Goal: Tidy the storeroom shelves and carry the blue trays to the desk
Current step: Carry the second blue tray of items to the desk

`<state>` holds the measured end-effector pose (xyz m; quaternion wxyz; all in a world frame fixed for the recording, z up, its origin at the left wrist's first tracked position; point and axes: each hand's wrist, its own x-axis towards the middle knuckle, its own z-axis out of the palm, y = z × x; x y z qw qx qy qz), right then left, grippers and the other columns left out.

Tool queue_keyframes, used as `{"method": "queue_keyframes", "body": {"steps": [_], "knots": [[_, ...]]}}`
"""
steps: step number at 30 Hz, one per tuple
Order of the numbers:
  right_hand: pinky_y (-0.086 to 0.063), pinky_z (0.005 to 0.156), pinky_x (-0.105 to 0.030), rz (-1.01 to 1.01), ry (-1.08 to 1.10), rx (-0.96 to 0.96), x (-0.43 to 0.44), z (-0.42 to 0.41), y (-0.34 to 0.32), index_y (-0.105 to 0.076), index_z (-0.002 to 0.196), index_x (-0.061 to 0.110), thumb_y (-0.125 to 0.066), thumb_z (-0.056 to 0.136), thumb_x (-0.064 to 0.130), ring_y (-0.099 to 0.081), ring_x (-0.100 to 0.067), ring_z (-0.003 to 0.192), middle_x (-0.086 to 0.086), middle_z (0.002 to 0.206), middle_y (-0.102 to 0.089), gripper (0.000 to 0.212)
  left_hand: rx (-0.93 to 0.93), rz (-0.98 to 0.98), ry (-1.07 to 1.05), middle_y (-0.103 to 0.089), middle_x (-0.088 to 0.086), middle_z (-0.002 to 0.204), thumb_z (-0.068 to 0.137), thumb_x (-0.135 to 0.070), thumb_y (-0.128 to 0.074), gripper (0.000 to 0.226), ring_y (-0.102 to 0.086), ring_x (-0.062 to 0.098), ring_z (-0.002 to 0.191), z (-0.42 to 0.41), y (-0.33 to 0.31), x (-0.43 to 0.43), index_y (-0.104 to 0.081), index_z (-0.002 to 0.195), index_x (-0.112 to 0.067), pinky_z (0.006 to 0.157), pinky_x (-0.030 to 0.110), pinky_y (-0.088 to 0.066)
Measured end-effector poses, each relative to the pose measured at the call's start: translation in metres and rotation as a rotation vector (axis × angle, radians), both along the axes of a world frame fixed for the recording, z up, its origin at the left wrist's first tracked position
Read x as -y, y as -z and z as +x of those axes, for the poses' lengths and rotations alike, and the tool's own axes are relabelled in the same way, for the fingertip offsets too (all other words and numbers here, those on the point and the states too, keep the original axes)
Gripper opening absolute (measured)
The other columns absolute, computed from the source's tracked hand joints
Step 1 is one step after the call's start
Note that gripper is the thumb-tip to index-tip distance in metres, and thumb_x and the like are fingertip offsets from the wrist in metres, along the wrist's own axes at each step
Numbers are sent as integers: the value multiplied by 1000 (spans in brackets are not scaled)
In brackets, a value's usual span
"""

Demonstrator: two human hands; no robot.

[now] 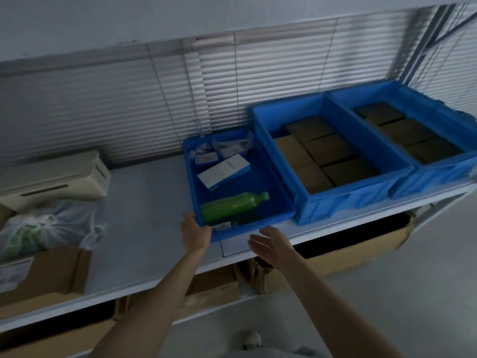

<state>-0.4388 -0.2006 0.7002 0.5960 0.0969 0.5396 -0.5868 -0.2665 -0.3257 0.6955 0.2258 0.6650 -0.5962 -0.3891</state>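
Observation:
A small blue tray (277, 192) sits on the white shelf (144, 202), holding a green bottle (232, 206), a white box (223, 170) and some clear packets (229, 147). My left hand (195, 232) touches the tray's near left corner; its fingers at the rim are hidden by the tray. My right hand (268, 245) hovers with straight fingers just in front of the tray's near edge, holding nothing. Two deeper blue crates (343, 200) (433, 177) with brown boxes stand to the right.
A cream plastic case (55, 177) and a clear bag with green contents (46, 228) lie at the shelf's left, by a cardboard box (49, 275). More cardboard boxes (348, 254) fill the shelf below. Window blinds (129, 99) hang behind.

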Motion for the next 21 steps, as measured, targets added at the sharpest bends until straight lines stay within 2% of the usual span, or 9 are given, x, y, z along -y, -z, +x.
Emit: {"method": "queue_keyframes", "body": {"steps": [2, 5, 8, 13, 17, 21], "knots": [[-57, 62, -41, 24, 10, 10, 17, -1, -1, -51, 115, 2, -58, 97, 18, -66, -39, 84, -25, 105, -64, 25, -6, -38, 43, -51, 15, 127, 85, -7, -64, 48, -54, 28, 108, 3, 5, 2, -41, 127, -12, 87, 41, -50], [-57, 50, -38, 44, 87, 116, 35, 1, 0, -46, 120, 5, -59, 97, 18, -64, -35, 76, -28, 111, -60, 30, -22, -72, 75, -52, 10, 124, 83, -12, -68, 52, -54, 23, 105, 9, 9, 0, -40, 127, -15, 85, 39, -51], [-55, 57, -42, 102, 106, 76, 38, 5, 10, -46, 121, 4, -60, 96, 15, -62, -32, 75, -26, 106, -58, 31, -21, -81, 93, -55, 8, 122, 84, -13, -67, 53, -58, 23, 103, 19, 14, -9, -39, 128, -19, 83, 42, -55], [-55, 42, -30, 174, 137, 21, 20, 20, 24, -52, 108, 1, -64, 89, 10, -61, -32, 71, -24, 97, -59, 25, 83, -123, 126, -62, 1, 103, 83, -20, -63, 50, -61, 16, 82, 36, 12, -31, -37, 124, -32, 66, 35, -54], [-52, 42, -26, 212, 200, -51, -4, 28, 34, -55, 94, 0, -66, 84, 12, -61, -28, 64, -18, 81, -58, 19, 236, -174, 140, -56, 2, 111, 89, -36, -62, 39, -58, 18, 91, 49, 2, -53, -46, 123, -22, 74, 36, -53], [-52, 53, -32, 259, 279, -129, -45, 40, 40, -55, 81, 6, -66, 81, 17, -60, -28, 60, -15, 75, -58, 15, 323, -320, 201, -56, 5, 111, 90, -34, -63, 28, -56, 22, 101, 51, -19, -64, -60, 111, -15, 80, 40, -53]]}}
